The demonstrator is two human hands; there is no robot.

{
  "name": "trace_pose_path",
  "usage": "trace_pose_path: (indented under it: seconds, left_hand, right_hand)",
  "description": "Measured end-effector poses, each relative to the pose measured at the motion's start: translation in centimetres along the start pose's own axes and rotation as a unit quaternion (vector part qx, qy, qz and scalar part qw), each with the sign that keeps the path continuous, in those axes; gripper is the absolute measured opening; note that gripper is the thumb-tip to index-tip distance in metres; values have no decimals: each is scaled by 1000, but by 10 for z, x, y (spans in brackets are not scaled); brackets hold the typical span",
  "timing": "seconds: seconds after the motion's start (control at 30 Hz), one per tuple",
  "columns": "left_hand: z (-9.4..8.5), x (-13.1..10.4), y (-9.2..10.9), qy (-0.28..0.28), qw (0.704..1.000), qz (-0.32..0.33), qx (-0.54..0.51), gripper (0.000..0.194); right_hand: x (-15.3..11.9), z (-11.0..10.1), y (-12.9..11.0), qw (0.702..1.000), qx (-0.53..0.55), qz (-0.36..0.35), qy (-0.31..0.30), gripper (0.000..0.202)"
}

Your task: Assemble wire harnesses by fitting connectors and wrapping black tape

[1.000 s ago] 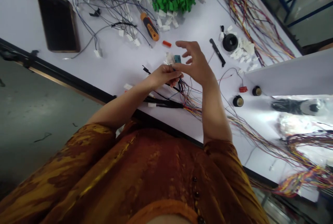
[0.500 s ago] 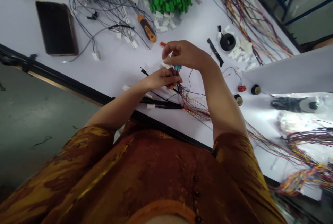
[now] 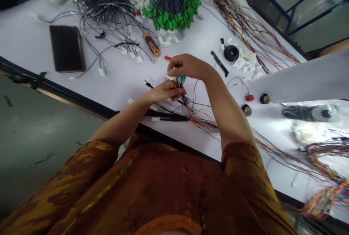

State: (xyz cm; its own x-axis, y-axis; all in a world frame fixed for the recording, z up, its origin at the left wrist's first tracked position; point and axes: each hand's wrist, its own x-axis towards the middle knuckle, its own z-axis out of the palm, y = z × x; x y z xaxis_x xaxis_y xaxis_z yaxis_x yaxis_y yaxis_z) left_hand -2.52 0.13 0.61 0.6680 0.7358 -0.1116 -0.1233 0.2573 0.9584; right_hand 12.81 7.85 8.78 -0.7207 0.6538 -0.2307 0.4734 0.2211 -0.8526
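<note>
My left hand (image 3: 167, 91) is closed around a bundle of thin coloured wires (image 3: 188, 104) just below their connectors. A teal connector (image 3: 181, 78) sticks up out of this grip. Over it curves my right hand (image 3: 188, 66), its thumb and fingers pinched at a white connector (image 3: 171, 76) beside the teal one; the fingers partly cover it. The wires run down to a black-sleeved harness (image 3: 169, 115) lying along the table's front edge, then off to the right. A black plug (image 3: 148, 84) on a dark lead pokes out left of my left hand.
Beyond my hands lie an orange-handled screwdriver (image 3: 151, 44), a phone (image 3: 67, 48) and wires with green connectors (image 3: 174, 19). To the right are a black tape roll (image 3: 231, 53), a black cutter-like tool (image 3: 219, 63), white connectors (image 3: 247, 59) and a raised white panel (image 3: 300, 67).
The whole view has shifted, so the table things appear lower and slightly sideways. Both hands keep nearly the same hold on the wires and connectors.
</note>
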Motion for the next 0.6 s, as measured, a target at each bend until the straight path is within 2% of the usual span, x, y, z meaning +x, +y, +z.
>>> trace_pose_path:
  seconds: [0.17,0.37,0.6]
  left_hand:
    - [0,0,-1,4,1000,-2,-7,27]
    - [3,0,3,11,1000,-11,4,28]
    - [4,0,5,12,1000,-9,6,31]
  right_hand:
    - [-2,3,-1,999,1,10,33,14]
    - [0,5,3,999,16,10,43,16]
    - [1,7,0,997,9,44,65,17]
